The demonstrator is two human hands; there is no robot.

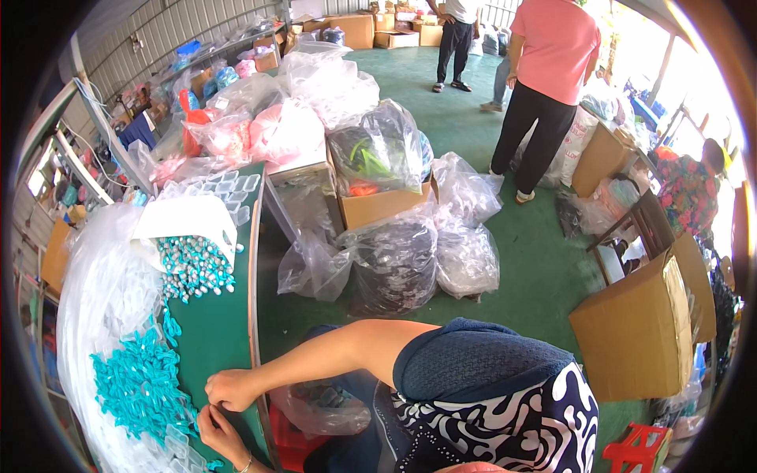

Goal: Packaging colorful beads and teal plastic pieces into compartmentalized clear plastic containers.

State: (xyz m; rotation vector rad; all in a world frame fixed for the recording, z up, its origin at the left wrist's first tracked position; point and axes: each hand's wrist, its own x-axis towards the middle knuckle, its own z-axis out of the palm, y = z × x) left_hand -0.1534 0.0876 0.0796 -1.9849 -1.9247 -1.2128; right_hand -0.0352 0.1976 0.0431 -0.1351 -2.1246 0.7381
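Observation:
My right hand (230, 390) is closed above the green tabletop (201, 339), close to its edge. Just below it in the picture, my left hand (223, 435) has thumb and fingers pressed together, with the two hands almost touching. Whatever lies between the fingers is too small or hidden to make out. Beside both hands spreads a heap of small teal pieces (142, 378), its edge reaching near my left hand. Farther up the table, a white plastic bin (189, 217) lies tipped over, with small teal and silver-grey pieces (197, 268) spilling out.
Clear plastic cases (229, 189) lie behind the bin, and clear plastic sheeting (95, 292) lines the table's far side. Filled plastic bags (394, 260) and cardboard boxes (631, 323) stand on the floor. A red stool (637, 448) is at lower right. Other people stand farther off.

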